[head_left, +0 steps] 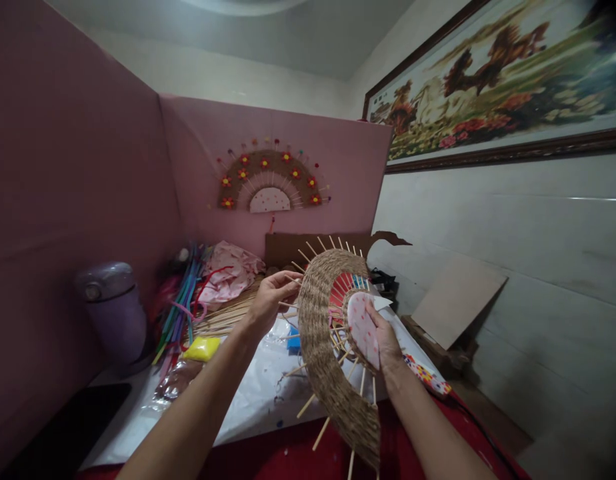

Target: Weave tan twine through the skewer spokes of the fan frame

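A half-round fan of woven tan twine on wooden sticks [323,347] stands on edge in front of me. My right hand [385,340] grips its pink dotted centre piece [363,327] and holds the fan up. At the fan's outer rim, my left hand [273,297] is closed in a pinch on a stick end or the twine; which one I cannot make out. Red and blue bands show between the weave and the centre piece.
A finished fan with red flowers [271,180] hangs on the pink partition. On the table lie white plastic sheeting [258,393], loose sticks [228,313], coloured pipe cleaners [181,307], a yellow pack [202,348] and a lilac pot [113,307]. A framed picture [498,80] hangs at right.
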A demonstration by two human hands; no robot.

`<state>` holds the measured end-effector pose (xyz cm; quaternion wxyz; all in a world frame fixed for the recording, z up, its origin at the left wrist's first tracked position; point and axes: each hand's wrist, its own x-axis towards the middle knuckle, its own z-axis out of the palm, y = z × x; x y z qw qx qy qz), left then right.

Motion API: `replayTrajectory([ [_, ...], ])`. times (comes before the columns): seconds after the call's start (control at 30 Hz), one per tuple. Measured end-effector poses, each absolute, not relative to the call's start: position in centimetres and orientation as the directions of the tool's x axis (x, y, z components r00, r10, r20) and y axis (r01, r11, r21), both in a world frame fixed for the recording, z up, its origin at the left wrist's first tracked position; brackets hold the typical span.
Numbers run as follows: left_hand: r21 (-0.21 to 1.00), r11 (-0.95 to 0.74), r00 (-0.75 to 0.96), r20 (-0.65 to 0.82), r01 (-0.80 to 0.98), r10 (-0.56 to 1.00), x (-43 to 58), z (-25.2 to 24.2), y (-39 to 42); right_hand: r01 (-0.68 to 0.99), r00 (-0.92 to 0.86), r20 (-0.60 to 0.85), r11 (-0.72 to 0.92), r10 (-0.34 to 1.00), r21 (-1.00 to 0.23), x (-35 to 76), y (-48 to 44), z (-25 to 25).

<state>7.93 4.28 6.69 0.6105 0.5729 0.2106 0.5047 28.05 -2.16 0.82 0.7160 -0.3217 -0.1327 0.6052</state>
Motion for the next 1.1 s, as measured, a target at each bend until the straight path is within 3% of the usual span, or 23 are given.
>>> replayTrajectory([
  [0.53, 0.936, -0.273, 0.422, 0.344, -0.221, 0.839, 7.0, 7.8, 3.9, -0.748, 0.317, -0.189, 0.122, 0.929, -0.653, 28.5, -2.3, 1.4],
  [0.67, 0.907, -0.421, 0.402, 0.398, -0.034, 0.825, 6.7, 8.0, 4.2, -0.704, 0.385, -0.145, 0.188, 0.911, -0.685, 29.1, -1.8, 1.0],
  [0.73, 0.823, -0.555, 0.381, 0.477, 0.124, 0.792, 6.9, 8.0, 4.2, -0.67, 0.443, -0.096, 0.259, 0.891, -0.696, 29.4, -1.4, 0.6],
  [0.83, 0.578, -0.702, 0.353, 0.609, 0.415, 0.71, 7.2, 7.9, 3.9, -0.597, 0.534, -0.028, 0.353, 0.845, -0.721, 30.0, -1.0, 0.1],
  [0.97, 0.2, -0.645, 0.344, 0.711, 0.737, 0.613, 7.6, 7.7, 3.2, -0.499, 0.613, 0.042, 0.427, 0.789, -0.754, 30.6, -0.7, -0.2],
  [1.1, 0.009, -0.571, 0.386, 0.728, 0.821, 0.566, 7.8, 7.5, 2.7, -0.448, 0.661, 0.065, 0.462, 0.748, -0.765, 30.8, -0.7, -0.1],
])
